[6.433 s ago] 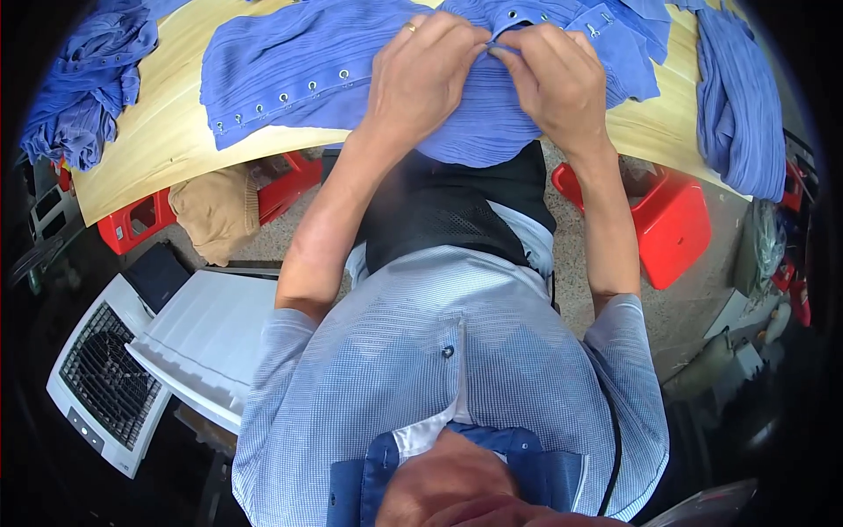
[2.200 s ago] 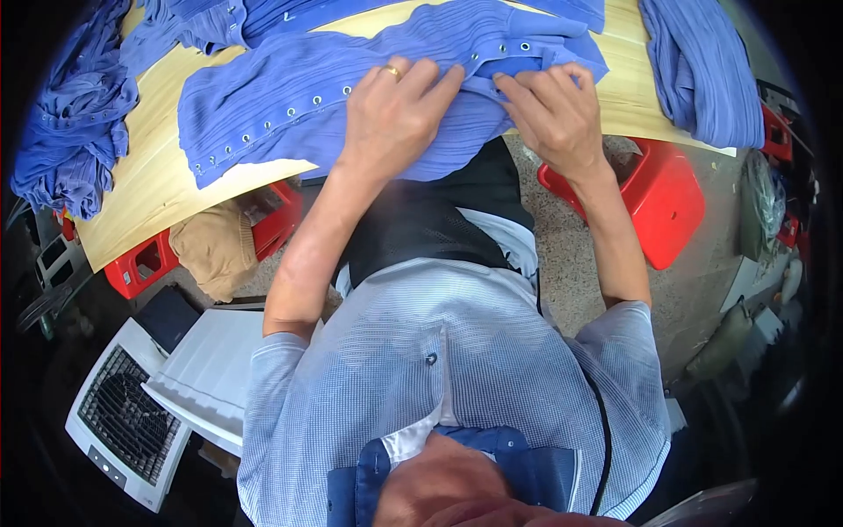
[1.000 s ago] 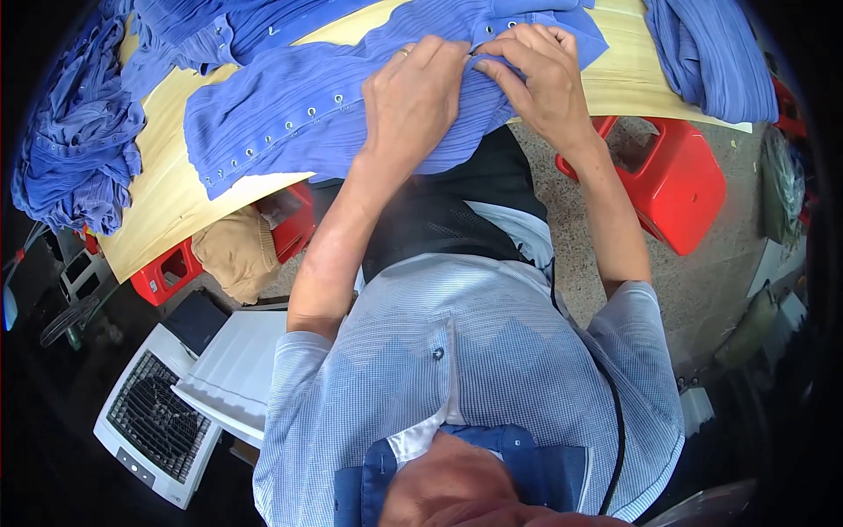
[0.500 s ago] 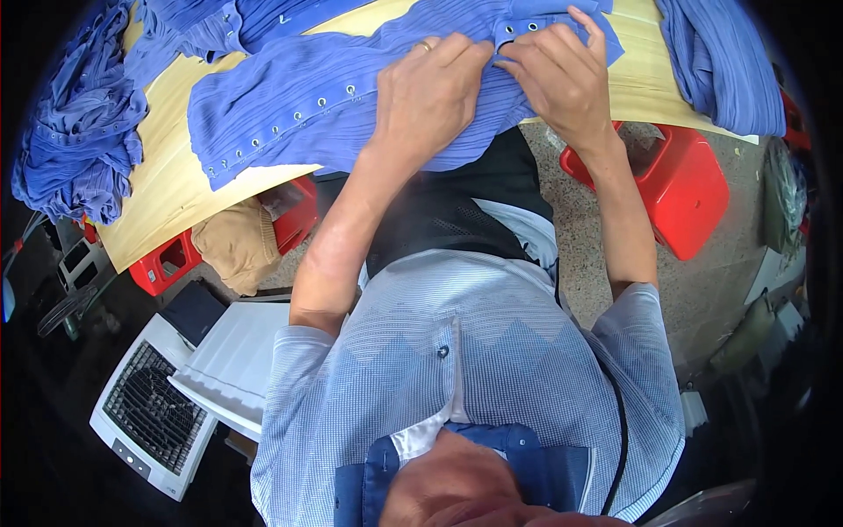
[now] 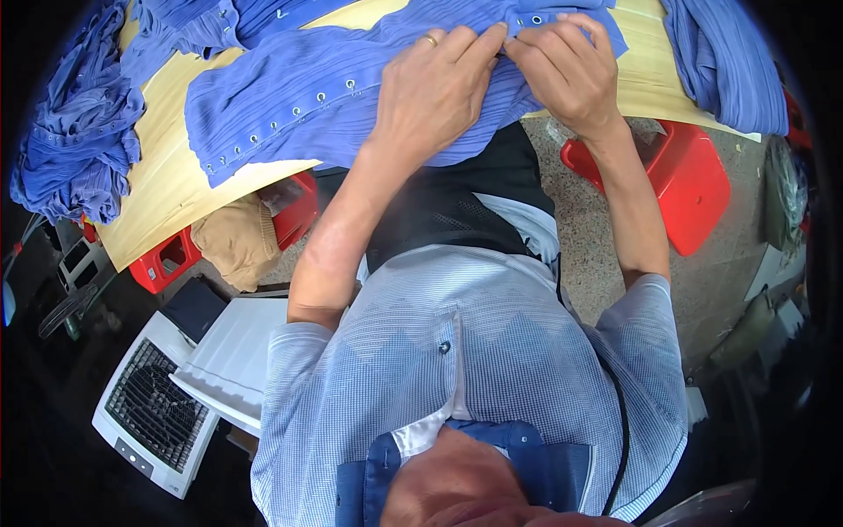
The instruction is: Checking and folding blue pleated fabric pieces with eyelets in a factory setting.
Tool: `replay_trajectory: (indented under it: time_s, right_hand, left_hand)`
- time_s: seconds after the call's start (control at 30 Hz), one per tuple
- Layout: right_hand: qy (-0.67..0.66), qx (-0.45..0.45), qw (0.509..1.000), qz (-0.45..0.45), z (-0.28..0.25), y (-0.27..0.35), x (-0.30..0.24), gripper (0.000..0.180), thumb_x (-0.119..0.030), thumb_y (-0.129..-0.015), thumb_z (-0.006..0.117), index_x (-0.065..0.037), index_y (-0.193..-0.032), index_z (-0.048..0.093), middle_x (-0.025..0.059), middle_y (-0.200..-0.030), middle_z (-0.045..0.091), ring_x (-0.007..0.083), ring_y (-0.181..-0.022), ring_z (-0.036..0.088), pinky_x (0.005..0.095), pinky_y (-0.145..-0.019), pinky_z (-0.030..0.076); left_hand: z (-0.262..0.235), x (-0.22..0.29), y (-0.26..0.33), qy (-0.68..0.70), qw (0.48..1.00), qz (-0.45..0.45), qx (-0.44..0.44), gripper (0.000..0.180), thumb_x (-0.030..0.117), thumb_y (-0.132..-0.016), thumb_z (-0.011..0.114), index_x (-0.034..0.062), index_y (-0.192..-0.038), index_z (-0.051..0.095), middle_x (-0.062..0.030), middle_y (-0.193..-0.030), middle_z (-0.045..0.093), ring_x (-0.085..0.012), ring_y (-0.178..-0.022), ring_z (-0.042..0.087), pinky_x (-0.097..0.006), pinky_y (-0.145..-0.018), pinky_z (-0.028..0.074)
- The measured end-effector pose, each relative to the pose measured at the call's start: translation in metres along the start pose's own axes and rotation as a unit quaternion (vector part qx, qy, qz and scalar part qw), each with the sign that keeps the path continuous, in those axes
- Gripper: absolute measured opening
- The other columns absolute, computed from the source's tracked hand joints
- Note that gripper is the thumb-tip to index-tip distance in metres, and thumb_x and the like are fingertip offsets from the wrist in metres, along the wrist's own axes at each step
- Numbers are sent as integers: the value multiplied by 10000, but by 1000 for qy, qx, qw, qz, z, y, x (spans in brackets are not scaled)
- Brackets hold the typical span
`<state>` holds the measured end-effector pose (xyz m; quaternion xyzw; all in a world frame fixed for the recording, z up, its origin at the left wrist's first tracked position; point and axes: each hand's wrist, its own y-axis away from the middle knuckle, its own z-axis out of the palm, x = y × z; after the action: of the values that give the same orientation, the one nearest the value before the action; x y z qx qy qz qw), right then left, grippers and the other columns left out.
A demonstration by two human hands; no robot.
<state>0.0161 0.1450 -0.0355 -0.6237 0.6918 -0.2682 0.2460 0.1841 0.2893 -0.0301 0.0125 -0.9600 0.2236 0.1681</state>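
A blue pleated shirt (image 5: 272, 83) lies across the table in front of me, with a row of silver ring-like fasteners (image 5: 321, 97) along its front strip. My left hand (image 5: 436, 92) is closed, its thumb and fingers pinching the strip near the collar end. A ring shows on one of its fingers. Right beside it, my right hand (image 5: 571, 79) is also closed on the same strip, the fingertips of both hands almost meeting. What lies exactly between the fingertips is hidden. One more fastener (image 5: 536, 19) shows just beyond the right fingers.
The yellow-topped table (image 5: 167, 206) carries blue garment heaps at left (image 5: 79, 140) and right (image 5: 724, 66). Below stand red stools (image 5: 694, 198), one with a tan cloth (image 5: 235, 241). A white fan unit (image 5: 154, 404) stands on the floor at lower left.
Both hands have shifted slightly right along the strip, and their fingertips have come closer together. The right index finger, raised before, is lower now.
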Motion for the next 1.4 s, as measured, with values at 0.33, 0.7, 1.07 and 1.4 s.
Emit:
replay_trajectory:
  time_s: [0.33, 0.7, 1.07, 1.4]
  right_hand:
    - [-99, -21, 988, 116, -13, 30, 2, 283, -29, -799, 828, -81, -1074, 783, 40, -1066, 755, 250, -975, 720, 419, -956, 522]
    - [-66, -8, 979, 194, -15, 28, 0, 254, -79, -835, 870, -123, -1054, 749, 2, -1065, 758, 234, -1038, 702, 488, -1146, 419]
    - [-76, -13, 983, 168, -16, 33, 7, 312, -42, -833, 852, -140, -1126, 810, -6, -991, 721, 206, -1010, 693, 479, -1143, 428]
    - [-84, 7, 982, 167, -14, 32, 4, 334, -44, -801, 900, -137, -1116, 842, -1, -926, 694, 206, -920, 672, 446, -1121, 422]
  left_hand:
    - [0, 1, -3, 92, 994, -46, 47, 104, 183, -915, 879, 148, -1013, 866, -15, -888, 730, -253, -817, 707, -387, -708, 560]
    - [7, 15, -30, 176, 980, -88, -16, 263, 58, -885, 851, 87, -1129, 756, -71, -981, 771, -247, -880, 757, -390, -771, 603]
    - [15, 32, -35, 16, 998, -68, -6, 208, 130, -932, 813, 126, -1112, 709, -56, -899, 743, -279, -798, 756, -422, -658, 582]
    - [32, 22, -32, 25, 995, -59, 72, 111, 156, -1014, 786, 101, -1085, 719, -102, -881, 772, -310, -760, 766, -442, -638, 575]
